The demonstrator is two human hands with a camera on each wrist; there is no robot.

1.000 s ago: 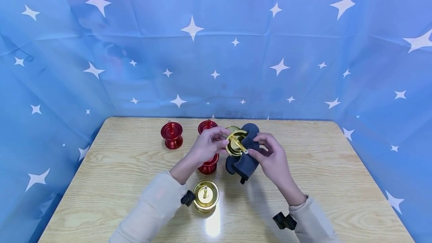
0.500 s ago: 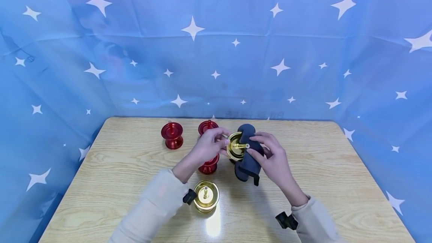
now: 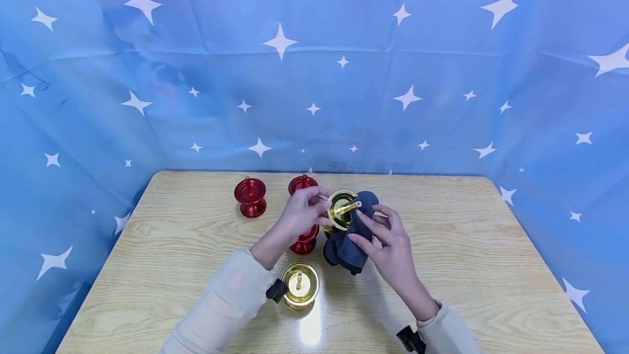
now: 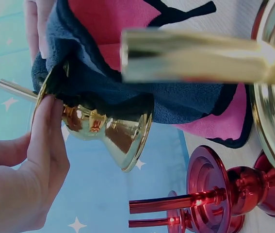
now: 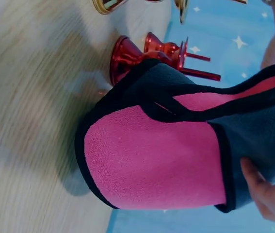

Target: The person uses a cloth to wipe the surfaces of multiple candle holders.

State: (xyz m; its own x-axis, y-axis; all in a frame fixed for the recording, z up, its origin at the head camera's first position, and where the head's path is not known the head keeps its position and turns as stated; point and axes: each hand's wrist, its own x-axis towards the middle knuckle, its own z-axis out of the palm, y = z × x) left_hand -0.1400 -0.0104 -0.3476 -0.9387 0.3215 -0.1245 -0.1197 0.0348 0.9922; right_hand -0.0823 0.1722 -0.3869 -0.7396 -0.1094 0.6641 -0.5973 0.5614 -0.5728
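Observation:
Off the table, my left hand (image 3: 303, 213) pinches the rim of a tilted gold candle holder (image 3: 339, 217), a shallow dish with a central tube on a flared foot. In the left wrist view, the left fingers (image 4: 45, 126) press on the dish edge of this candle holder (image 4: 125, 133). A dark grey cleaning cloth (image 3: 355, 247) with a pink reverse wraps part of the dish and stem. My right hand (image 3: 388, 245) pinches the cloth against the holder, thumb and forefinger on its grey side. In the right wrist view the pink side of the cloth (image 5: 152, 160) hangs down.
A second gold candle holder (image 3: 300, 285) stands upright nearer to me, below the left forearm. Red candle holders stand behind: one at the left (image 3: 250, 195), another near the back (image 3: 301, 183), and a third (image 3: 304, 242) partly under my left hand. A starry blue curtain (image 3: 314, 70) backs the table.
The cloth shifts right, then back left and slightly down around the dish. My right hand moves with it, fingers lower now. The held candle holder's tube turns upward; the left hand barely moves.

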